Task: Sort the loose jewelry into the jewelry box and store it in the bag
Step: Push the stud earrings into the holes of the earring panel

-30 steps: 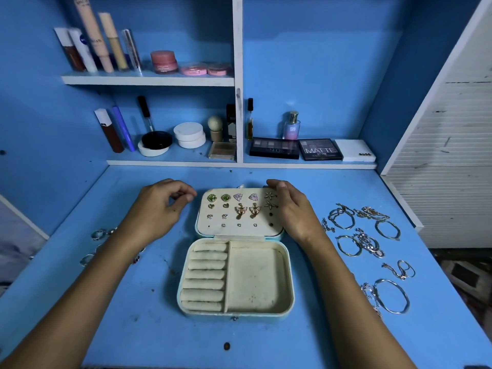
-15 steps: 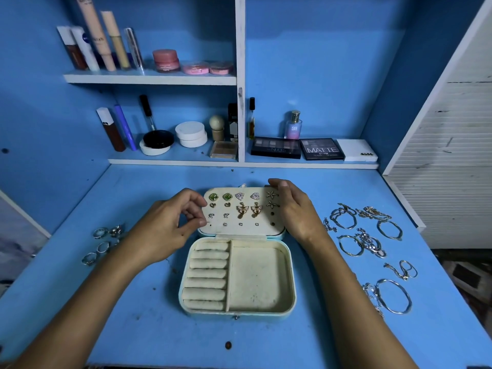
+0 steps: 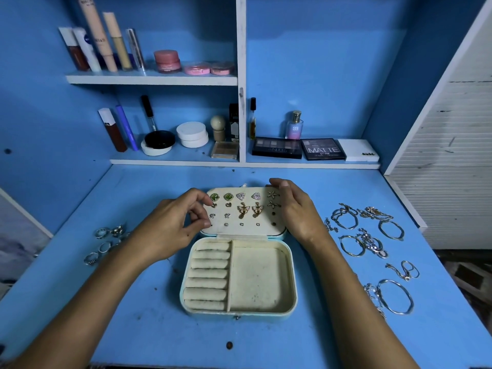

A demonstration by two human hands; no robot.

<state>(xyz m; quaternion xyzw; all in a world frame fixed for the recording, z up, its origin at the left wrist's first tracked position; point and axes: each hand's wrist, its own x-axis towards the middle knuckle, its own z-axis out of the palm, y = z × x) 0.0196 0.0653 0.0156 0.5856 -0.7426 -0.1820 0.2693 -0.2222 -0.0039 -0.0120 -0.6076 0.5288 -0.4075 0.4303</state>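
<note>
Now, far left: a cluster of rings [image 3: 106, 243] lay loose on the blue table [image 3: 149, 328], just beside the left forearm.
Left hand: the left hand [image 3: 170, 227] sat at the left edge of the open lid [image 3: 243, 210], its grip narrow, thumb and curled fingers closing at that edge beside the earrings; whether they pinched the lid or a small stud, I could not tell.
Jewelry box: the pale blue jewelry box [image 3: 238, 278] lay open in the middle of the table, its lid tipped back away from the person.
Lid panel: rows of earrings [image 3: 246, 209] were pinned there, green stones on the left, butterfly drops in the middle, starfish on the right.
Tray: the ring rolls [image 3: 209, 275] filled the left part, and a plain square compartment [image 3: 261, 278] sat to their right.
Right hand: the right hand [image 3: 295, 210] cupped the lid's right edge, fingers curled round its far corner, holding it.
Far right: bracelets and chains [image 3: 372, 235] lay spread over the table, well apart from the box, with a large bangle [image 3: 396, 296] nearest the person.
Behind: cosmetics stood on the white shelves [image 3: 151, 79].
</note>
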